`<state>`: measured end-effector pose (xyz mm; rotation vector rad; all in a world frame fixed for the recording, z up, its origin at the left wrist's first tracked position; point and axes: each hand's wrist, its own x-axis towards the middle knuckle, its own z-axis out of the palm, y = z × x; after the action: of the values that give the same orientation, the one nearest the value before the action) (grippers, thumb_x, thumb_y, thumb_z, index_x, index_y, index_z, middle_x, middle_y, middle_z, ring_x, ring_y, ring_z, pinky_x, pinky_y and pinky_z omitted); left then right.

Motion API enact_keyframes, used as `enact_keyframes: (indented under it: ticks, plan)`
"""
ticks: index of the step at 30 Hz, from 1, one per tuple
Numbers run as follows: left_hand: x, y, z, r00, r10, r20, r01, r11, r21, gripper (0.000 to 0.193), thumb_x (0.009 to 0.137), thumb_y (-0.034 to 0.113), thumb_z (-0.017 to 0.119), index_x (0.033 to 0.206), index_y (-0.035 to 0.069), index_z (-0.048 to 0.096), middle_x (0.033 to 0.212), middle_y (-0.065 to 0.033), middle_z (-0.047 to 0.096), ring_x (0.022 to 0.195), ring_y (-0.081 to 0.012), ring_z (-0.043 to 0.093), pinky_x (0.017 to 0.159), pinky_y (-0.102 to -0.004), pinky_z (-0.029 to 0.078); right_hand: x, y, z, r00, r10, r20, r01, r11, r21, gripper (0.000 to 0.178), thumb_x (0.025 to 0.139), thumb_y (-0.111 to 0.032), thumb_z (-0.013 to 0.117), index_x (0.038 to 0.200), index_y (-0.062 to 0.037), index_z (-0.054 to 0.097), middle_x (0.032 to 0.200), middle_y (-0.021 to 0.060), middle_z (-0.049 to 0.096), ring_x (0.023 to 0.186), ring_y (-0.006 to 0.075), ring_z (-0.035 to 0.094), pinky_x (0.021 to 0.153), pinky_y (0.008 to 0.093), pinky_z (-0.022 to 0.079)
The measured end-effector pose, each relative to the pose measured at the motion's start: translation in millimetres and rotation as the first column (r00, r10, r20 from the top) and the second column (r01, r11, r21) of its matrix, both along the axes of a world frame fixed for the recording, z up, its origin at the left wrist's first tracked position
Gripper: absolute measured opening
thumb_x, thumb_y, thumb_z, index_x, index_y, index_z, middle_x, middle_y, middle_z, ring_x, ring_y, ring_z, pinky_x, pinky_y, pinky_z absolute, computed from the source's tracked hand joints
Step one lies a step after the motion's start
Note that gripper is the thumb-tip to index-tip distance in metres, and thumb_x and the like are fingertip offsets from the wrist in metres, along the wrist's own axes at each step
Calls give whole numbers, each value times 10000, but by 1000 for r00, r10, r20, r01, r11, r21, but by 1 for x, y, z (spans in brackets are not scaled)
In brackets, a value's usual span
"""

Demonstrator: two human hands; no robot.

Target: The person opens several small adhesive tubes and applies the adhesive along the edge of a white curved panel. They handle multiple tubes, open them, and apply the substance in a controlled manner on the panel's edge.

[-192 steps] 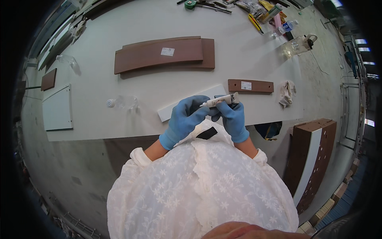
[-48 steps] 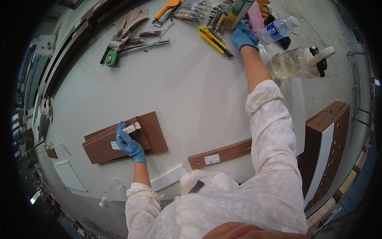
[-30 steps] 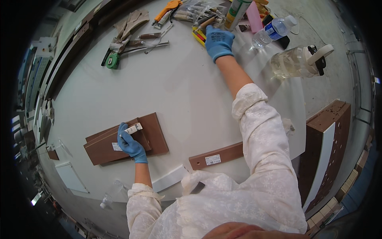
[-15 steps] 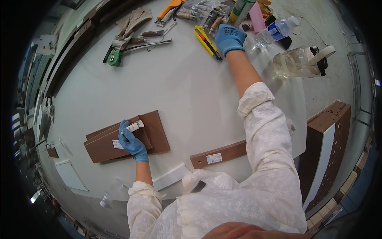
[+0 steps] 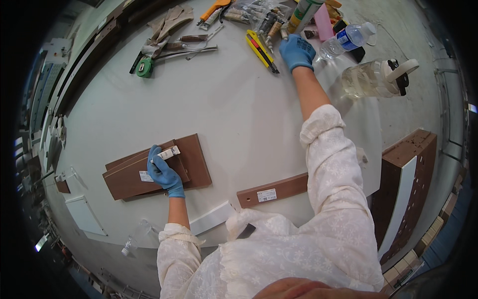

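My left hand (image 5: 164,172), in a blue glove, is closed around a small white tube (image 5: 166,155) with a narrow nozzle. It is over the stacked brown boards (image 5: 119,182), which carry a white label. Stretched out to the far side of the table, my right hand (image 5: 298,52), also gloved in blue, has its fingers curled. A small pale-tipped tube (image 5: 284,33) is at its fingertips; the glove hides what they grip. Just left of that hand are a brown tube (image 5: 273,31) and a yellow utility knife (image 5: 261,51). A green-and-white can (image 5: 304,14) stands beyond it.
To the right stand a water bottle (image 5: 347,38) and a clear jug (image 5: 371,78). A green tape measure (image 5: 145,67) and a crumpled cloth glove (image 5: 169,22) lie at the far left. A brown board (image 5: 272,190) is near my body; drilled brown panels (image 5: 409,184) stand beyond the right edge.
My right hand has shifted slightly right and toward me, uncovering more of the tubes beside it. My left hand stays over the boards with the white tube.
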<state>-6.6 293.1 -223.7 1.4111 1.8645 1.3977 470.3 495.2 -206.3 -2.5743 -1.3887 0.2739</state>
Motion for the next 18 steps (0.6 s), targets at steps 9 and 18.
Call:
enact_keyframes:
  ticks: [9, 18]
  plan:
    - [0, 1, -1, 998, -6, -60, 6, 1000, 15, 418, 1087, 236, 463, 1177, -102, 693, 1286, -212, 693, 1145, -293, 673, 1038, -400, 523, 9, -106, 43, 427, 9, -904, 308, 939, 155, 280, 977, -283, 622, 900, -17, 659, 660, 56, 622, 523, 94, 550, 480, 257, 422]
    - [0, 2, -2, 1000, 0, -25, 0, 1000, 3, 404, 1085, 228, 475, 1150, -94, 709, 1270, -203, 704, 1123, -291, 683, 1016, -399, 533, 20, -139, 40, 21, 111, -994, 135, 984, 113, 266, 1031, -242, 583, 885, -22, 614, 593, 7, 502, 423, 81, 377, 607, 305, 519]
